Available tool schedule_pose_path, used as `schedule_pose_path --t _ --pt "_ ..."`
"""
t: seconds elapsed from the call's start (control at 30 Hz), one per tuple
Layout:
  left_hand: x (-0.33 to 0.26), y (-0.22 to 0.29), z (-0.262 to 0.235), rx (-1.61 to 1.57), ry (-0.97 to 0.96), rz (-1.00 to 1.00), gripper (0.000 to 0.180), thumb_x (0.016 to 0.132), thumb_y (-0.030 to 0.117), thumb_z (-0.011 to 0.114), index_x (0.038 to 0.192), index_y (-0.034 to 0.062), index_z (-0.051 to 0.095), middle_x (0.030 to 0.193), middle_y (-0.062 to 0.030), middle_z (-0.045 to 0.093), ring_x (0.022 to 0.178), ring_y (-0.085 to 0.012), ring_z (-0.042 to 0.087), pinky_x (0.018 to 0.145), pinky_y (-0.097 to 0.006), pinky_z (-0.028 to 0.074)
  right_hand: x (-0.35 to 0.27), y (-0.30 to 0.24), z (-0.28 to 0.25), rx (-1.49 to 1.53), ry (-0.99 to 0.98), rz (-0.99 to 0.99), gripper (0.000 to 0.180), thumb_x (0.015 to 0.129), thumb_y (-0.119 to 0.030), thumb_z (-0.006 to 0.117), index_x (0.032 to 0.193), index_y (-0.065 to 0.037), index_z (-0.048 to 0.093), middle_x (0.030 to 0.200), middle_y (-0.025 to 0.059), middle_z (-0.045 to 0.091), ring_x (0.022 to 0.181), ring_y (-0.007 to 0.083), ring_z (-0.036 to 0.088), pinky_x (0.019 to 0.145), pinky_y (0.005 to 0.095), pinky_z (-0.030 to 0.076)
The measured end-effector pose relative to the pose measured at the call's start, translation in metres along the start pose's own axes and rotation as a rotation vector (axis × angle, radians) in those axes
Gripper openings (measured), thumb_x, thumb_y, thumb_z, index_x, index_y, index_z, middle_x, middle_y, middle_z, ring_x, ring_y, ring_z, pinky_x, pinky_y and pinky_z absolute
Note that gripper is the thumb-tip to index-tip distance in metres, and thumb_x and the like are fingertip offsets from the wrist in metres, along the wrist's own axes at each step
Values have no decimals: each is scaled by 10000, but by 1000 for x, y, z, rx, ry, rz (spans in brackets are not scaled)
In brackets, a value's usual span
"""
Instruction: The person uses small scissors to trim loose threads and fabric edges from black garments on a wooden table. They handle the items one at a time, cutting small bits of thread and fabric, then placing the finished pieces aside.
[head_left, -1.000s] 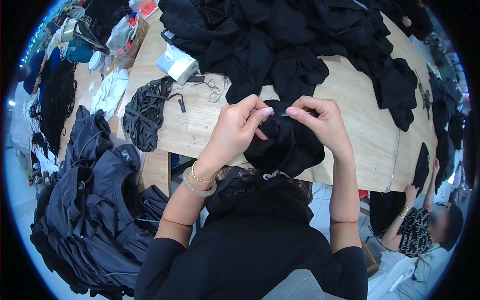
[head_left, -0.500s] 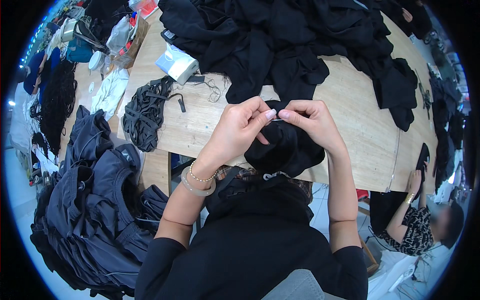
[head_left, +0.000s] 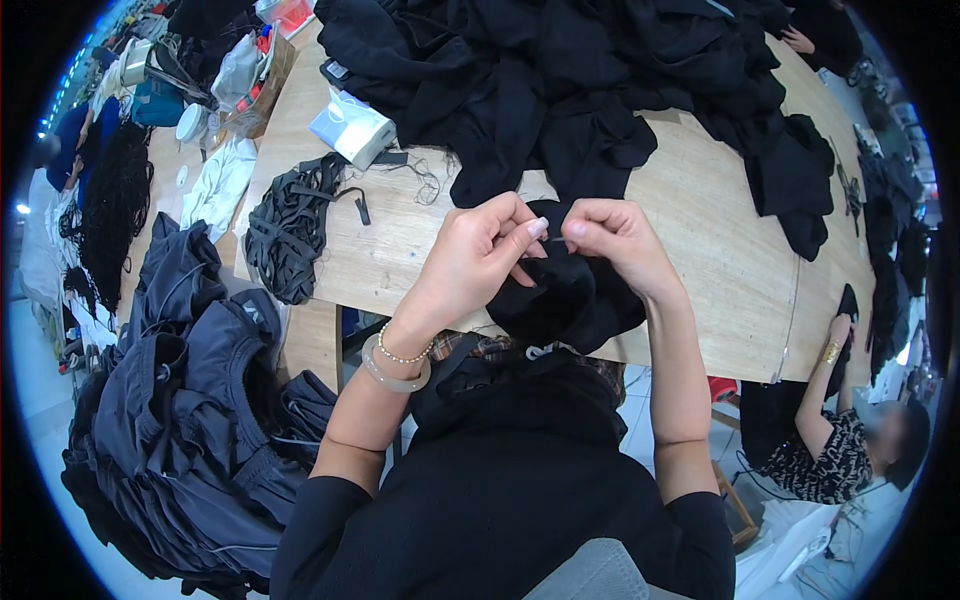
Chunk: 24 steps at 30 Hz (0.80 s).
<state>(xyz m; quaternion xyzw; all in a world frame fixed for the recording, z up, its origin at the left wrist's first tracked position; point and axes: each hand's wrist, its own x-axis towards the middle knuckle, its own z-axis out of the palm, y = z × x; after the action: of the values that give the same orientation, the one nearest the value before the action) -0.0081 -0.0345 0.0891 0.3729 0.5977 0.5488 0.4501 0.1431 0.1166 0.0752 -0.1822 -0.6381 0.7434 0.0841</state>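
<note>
My left hand (head_left: 490, 250), with bracelets at its wrist, is closed in a pinch of thumb and forefinger. Facing it, my right hand (head_left: 625, 245) pinches too, a small gap away. A thin, needle-like sliver shows faintly between the fingertips; its kind and what each pinch holds are too small to make out. Right below both hands lies a bunched black cloth piece (head_left: 570, 305), over the table's near edge and against my lap. The left hand's lower fingers are close to this cloth; whether they grip it is hidden.
Black garments (head_left: 560, 80) heap across the far side of the wooden table (head_left: 400, 270). Left of my hands lie a dark strap bundle (head_left: 290, 235) and a tissue pack (head_left: 352, 128). Dark grey garments (head_left: 200, 370) pile at lower left. A co-worker (head_left: 825, 440) sits at right, handling dark cloth.
My fingertips have drawn slightly apart, the right hand shifting a little to the right. The left hand has barely moved. The co-worker's hand at the right has moved up slightly.
</note>
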Motion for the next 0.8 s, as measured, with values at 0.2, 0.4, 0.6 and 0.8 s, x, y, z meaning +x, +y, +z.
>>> schedule_pose_path --t 0.2,0.4,0.6,0.8 --pt "18 -24 -54 32 413 319 236 1021 197 504 1004 -17 605 893 -110 692 808 -159 675 727 -291 547 -11 1 -16 143 227 -119 297 985 -325 574 879 -49 597 719 -46 493 635 26 383 576 213 306" --pt "-17 -119 -184 721 1185 352 259 1008 157 495 1116 -56 597 948 -159 670 859 -211 656 821 -333 504 -55 36 -68 -27 675 -31 290 963 -274 621 753 -91 542 665 -61 442 616 45 370 585 228 286" --pt "-57 -123 -104 278 627 -139 281 989 243 592 981 -23 681 880 -83 683 794 -133 607 722 -267 473 -106 77 -89 -304 891 208 317 951 -300 637 745 -59 638 620 -66 460 548 40 345 529 246 264" --pt "-26 -130 -52 137 607 -185 417 987 353 587 1002 -49 698 893 -105 708 817 -131 628 735 -266 481 -121 98 -74 -314 964 381 316 909 -329 684 751 -55 690 633 -58 502 560 34 398 510 228 297"
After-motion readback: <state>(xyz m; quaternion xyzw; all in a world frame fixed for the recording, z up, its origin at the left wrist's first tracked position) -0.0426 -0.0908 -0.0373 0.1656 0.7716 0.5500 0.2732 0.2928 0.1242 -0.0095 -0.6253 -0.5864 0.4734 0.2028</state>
